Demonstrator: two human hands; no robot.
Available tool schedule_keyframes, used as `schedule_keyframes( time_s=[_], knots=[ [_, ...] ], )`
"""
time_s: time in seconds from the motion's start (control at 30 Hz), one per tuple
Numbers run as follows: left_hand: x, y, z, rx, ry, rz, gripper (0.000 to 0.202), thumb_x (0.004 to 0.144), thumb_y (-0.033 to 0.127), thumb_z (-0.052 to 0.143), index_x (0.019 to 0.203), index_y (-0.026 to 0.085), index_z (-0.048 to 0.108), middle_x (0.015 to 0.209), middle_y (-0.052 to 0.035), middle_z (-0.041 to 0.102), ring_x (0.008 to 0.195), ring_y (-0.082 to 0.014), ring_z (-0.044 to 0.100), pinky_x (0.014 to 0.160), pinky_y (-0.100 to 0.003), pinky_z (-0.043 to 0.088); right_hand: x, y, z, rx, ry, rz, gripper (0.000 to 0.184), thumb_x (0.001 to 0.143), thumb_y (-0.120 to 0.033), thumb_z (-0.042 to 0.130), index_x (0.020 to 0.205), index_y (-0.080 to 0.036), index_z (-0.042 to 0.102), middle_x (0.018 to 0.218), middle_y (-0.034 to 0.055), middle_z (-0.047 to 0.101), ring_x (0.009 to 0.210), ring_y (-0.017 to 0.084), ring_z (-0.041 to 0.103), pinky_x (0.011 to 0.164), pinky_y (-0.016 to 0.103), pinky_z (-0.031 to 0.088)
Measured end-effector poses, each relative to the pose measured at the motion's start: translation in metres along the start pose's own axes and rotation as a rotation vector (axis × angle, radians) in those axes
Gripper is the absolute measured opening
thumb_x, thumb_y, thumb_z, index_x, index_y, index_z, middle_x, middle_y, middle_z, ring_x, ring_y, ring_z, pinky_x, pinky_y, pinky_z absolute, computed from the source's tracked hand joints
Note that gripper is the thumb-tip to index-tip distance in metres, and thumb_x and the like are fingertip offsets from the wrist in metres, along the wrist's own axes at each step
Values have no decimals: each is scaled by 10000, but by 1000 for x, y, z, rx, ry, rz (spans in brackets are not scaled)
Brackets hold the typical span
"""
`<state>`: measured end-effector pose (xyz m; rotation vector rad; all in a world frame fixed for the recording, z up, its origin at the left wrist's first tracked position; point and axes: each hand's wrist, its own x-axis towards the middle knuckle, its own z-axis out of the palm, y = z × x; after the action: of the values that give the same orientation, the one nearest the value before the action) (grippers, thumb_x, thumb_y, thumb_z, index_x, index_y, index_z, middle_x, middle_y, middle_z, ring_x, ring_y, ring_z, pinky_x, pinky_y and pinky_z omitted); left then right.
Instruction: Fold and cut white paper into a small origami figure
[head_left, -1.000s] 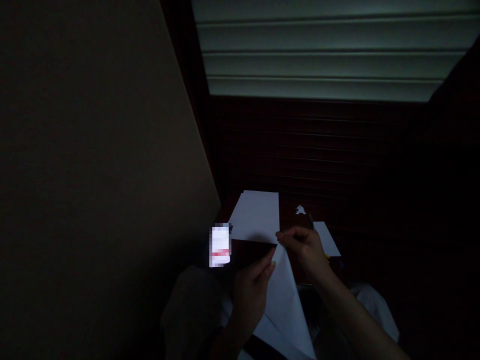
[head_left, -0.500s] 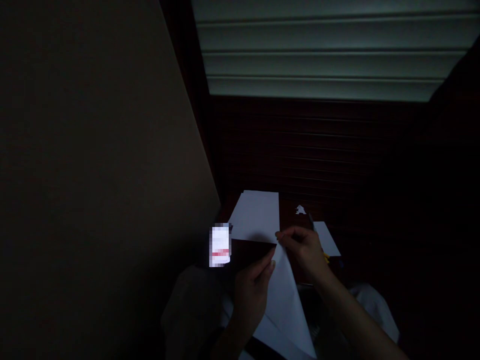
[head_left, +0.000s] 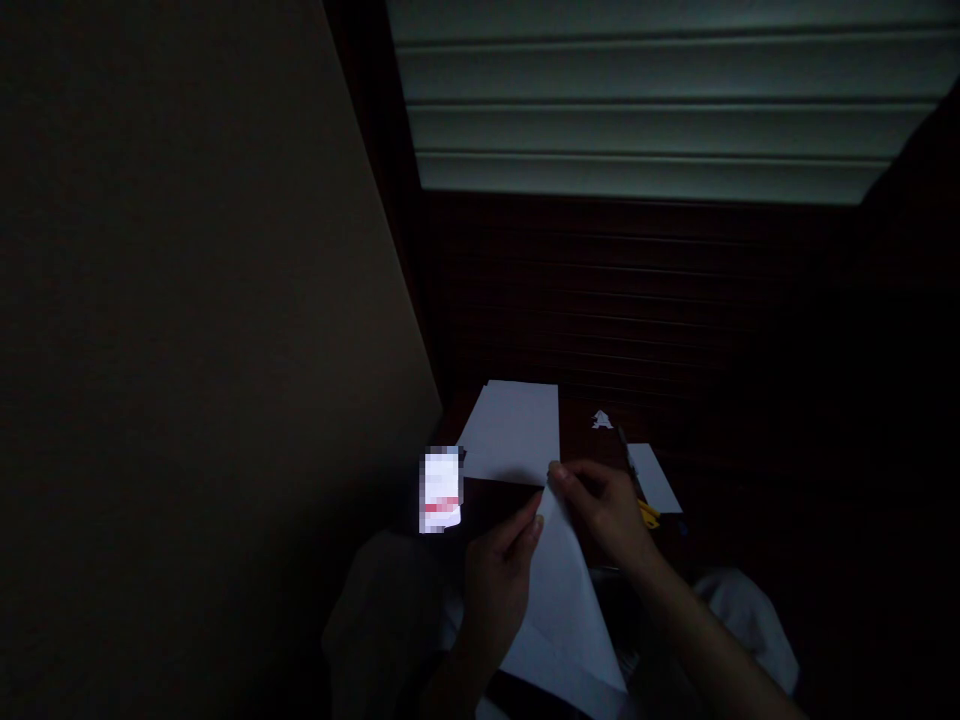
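Note:
A folded sheet of white paper (head_left: 564, 590) hangs between my hands, over my lap, its narrow tip pointing up. My left hand (head_left: 501, 575) pinches the paper's left edge a little below the tip. Fingers and thumb of my right hand (head_left: 606, 500) are closed on the tip itself. Just beyond lies a stack of white paper (head_left: 511, 432) on the dark table. To the right of my right hand rest scissors with yellow handles (head_left: 649, 515), partly beside another white sheet (head_left: 654, 478).
A lit phone-like screen (head_left: 441, 490), blurred out, stands left of the stack. A small cut paper piece (head_left: 601, 420) lies at the table's back. A wall (head_left: 225, 300) rises at left, and a slatted panel (head_left: 637, 120) stands behind. The room is dark.
Both hands have shifted slightly left with the paper. The right fingers are now at the tip of the paper, and more of the yellow handles shows.

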<state>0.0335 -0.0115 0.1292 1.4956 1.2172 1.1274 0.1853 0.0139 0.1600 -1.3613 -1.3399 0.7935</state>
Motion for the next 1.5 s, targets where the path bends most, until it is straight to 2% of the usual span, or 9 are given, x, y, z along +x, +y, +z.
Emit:
schedule_keyframes(
  time_s=[0.2,0.4,0.7,0.93,1.13,1.33,1.5],
  knots=[
    [-1,-2,1,-13,-18,2,296,852,284,537,1125,228,638,1106,-27,664,987,-198,639,863,-286,517,5,7,2,61,-13,49,270,744,-430,645,695,-168,685,635,17,655,572,159,554,522,249,404],
    [-1,-3,2,-60,-33,-4,296,853,281,538,1129,241,637,1125,-24,654,1002,-198,632,885,-289,506,4,9,2,84,32,53,260,738,-415,657,670,-164,672,638,16,646,586,158,546,539,249,403],
    [-1,-7,1,-58,-23,-21,292,856,283,539,1127,235,637,1137,-21,648,1033,-196,616,890,-278,501,0,15,1,33,-65,83,331,765,-463,616,638,-160,657,584,7,609,545,143,516,502,237,380],
    [-1,-7,0,-24,4,-19,300,849,291,543,1128,233,635,1135,-22,648,1022,-199,621,877,-276,506,-3,14,2,43,-106,65,309,767,-447,616,683,-154,670,620,8,617,578,139,525,518,225,387],
    [-2,-12,1,-11,1,-30,304,851,304,535,1130,232,636,1141,-20,646,1042,-203,610,901,-283,490,-6,22,4,19,-76,131,332,753,-451,629,624,-147,659,549,-1,572,508,120,476,458,217,349],
    [-2,-12,2,4,45,-39,299,851,306,534,1127,258,637,1132,-9,651,1033,-202,615,893,-280,495,-9,18,2,66,-119,116,268,767,-422,627,729,-165,690,668,22,644,608,152,550,543,240,419],
    [-6,-10,1,25,24,-32,288,853,298,535,1121,278,640,1138,3,649,1053,-190,603,927,-271,470,-6,16,0,94,-106,81,235,734,-394,671,774,-162,684,712,30,653,635,158,565,569,248,435]
  ],
)
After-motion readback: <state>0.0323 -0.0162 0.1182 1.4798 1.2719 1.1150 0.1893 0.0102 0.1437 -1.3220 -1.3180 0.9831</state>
